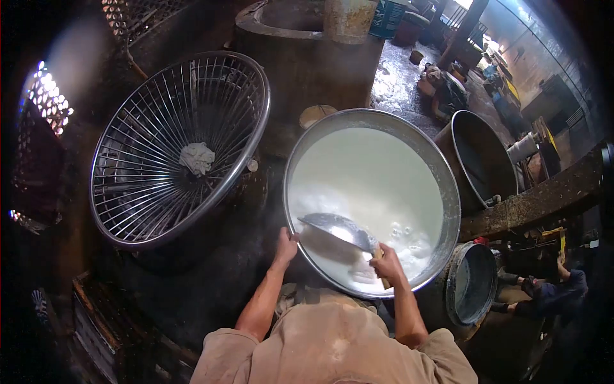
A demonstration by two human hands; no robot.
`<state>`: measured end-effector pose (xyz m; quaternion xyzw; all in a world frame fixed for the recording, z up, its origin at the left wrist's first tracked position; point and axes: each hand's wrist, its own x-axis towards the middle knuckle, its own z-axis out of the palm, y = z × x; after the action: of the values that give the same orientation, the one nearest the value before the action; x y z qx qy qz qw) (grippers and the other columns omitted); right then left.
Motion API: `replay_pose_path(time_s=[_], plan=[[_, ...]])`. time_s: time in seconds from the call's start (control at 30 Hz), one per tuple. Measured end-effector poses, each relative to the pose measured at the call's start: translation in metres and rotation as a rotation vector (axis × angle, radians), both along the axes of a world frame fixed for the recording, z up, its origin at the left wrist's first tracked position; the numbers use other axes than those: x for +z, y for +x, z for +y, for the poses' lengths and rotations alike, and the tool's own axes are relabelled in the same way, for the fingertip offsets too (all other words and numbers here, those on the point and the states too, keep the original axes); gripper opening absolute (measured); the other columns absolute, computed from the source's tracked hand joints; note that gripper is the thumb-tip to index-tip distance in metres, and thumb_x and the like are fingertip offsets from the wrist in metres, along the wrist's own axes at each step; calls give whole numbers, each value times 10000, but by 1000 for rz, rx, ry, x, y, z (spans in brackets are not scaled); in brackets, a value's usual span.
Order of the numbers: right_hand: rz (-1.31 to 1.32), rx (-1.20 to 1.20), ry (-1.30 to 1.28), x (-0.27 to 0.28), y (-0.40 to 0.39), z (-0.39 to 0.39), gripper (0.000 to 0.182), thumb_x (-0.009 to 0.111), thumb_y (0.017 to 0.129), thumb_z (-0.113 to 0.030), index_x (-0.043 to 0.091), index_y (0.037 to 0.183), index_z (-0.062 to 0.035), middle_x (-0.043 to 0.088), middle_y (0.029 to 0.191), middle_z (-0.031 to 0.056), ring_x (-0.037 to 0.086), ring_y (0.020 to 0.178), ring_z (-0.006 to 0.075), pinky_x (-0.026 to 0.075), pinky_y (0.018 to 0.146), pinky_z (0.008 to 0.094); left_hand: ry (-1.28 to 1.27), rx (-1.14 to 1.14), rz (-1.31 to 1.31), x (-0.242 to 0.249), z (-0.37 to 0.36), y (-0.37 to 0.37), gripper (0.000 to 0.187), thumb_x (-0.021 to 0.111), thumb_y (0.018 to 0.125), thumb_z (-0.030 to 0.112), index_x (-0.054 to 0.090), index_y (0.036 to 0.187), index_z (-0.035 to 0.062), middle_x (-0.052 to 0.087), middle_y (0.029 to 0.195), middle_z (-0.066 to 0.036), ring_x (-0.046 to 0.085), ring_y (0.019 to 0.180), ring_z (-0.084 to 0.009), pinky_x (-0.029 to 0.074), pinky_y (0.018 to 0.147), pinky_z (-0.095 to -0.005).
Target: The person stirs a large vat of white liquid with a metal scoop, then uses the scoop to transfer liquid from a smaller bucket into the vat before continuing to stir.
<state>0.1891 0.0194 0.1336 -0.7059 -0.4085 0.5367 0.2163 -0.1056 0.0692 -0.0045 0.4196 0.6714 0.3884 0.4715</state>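
A wide round metal vat (453, 192) full of white, milky liquid (377, 157) stands right in front of me. Froth floats on the liquid's near side and around its right part. My right hand (387, 264) is closed around the short handle of a large metal ladle (337, 228). The ladle's shiny bowl points left, low over the liquid and overlapping it in this view. At the vat's near-left rim, my left hand (288, 245) is closed on the edge.
Left of the vat, a big slatted metal basket (176, 150) leans tilted, with a crumpled white cloth (196, 158) inside. An upright drum (473, 285) and a large open pot (484, 160) stand at right. Buckets (350, 20) sit at the back. Another person (556, 291) is at far right.
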Motion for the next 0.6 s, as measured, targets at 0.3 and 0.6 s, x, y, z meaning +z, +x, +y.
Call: replay_pose_path(time_s=[0.3, 0.6], plan=[[-485, 162, 660, 16, -25, 146, 512, 576, 652, -42, 522, 1162, -30, 628, 754, 178, 623, 576, 271, 488, 420, 351, -77, -136, 114, 18, 1, -4, 302, 578, 830, 129, 468, 1056, -39, 601, 907, -158, 581, 835, -244, 442, 727, -350], [-678, 281, 187, -46, -35, 184, 247, 597, 699, -122, 557, 912, -4, 633, 831, 196, 637, 721, 330, 529, 607, 414, 37, -52, 222, 10, 2, 3, 358, 597, 797, 235, 443, 999, -17, 584, 866, -225, 570, 846, -399, 427, 740, -461]])
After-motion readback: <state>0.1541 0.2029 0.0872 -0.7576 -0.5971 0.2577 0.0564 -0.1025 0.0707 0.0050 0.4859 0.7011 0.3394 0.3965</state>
